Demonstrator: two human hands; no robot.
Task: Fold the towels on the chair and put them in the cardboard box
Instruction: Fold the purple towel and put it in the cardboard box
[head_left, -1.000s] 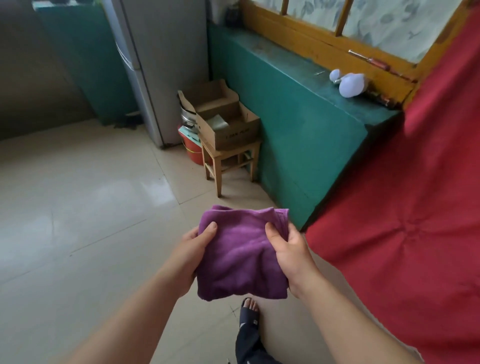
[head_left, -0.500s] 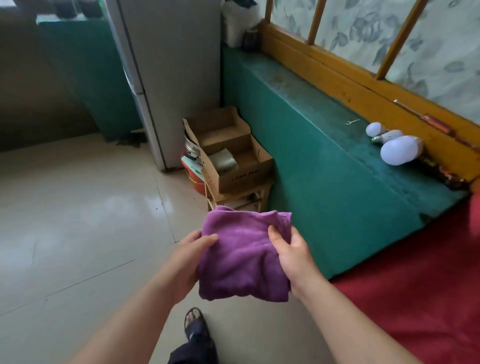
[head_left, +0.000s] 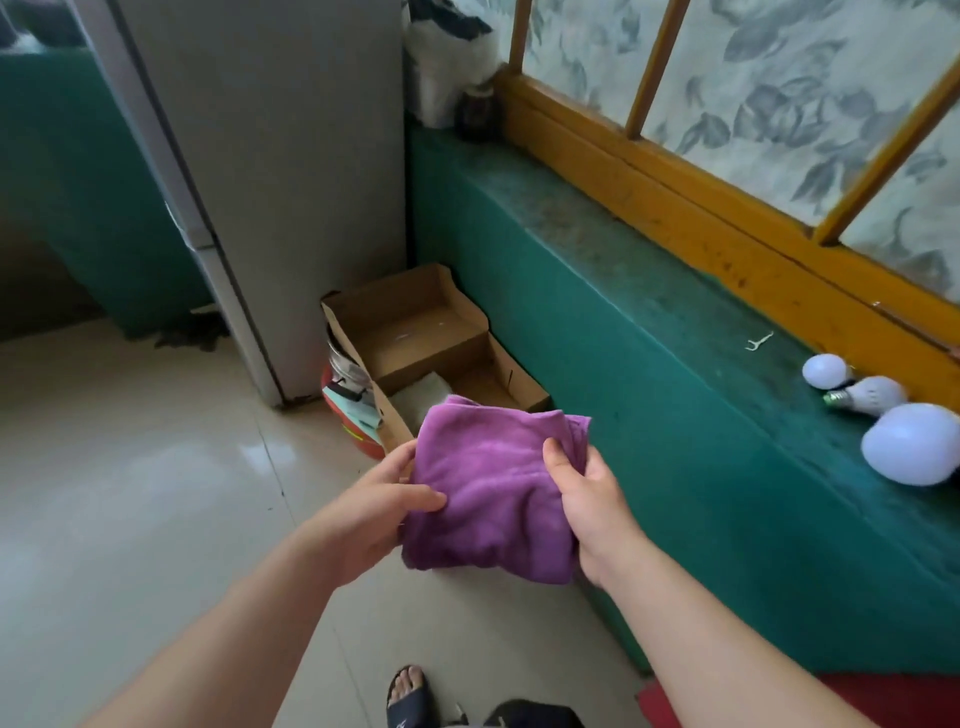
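A folded purple towel (head_left: 493, 488) is held in front of me by both hands. My left hand (head_left: 379, 499) grips its left edge with the thumb on top. My right hand (head_left: 587, 499) grips its right edge. Just beyond the towel stands the open cardboard box (head_left: 415, 332), its lid flap raised at the back. A pale folded cloth (head_left: 423, 397) lies inside the box, partly hidden by the purple towel. The chair is not in view.
A grey fridge (head_left: 270, 171) stands behind the box. A green ledge (head_left: 649, 364) runs along the right under a yellow window frame, with white light bulbs (head_left: 909, 447) on it. A red bucket with a pot (head_left: 348, 410) sits left of the box. My sandalled foot (head_left: 410, 696) is below.
I have walked closer to the cardboard box, carrying the folded purple towel in both hands. The red bedding has slid out of view to the right.
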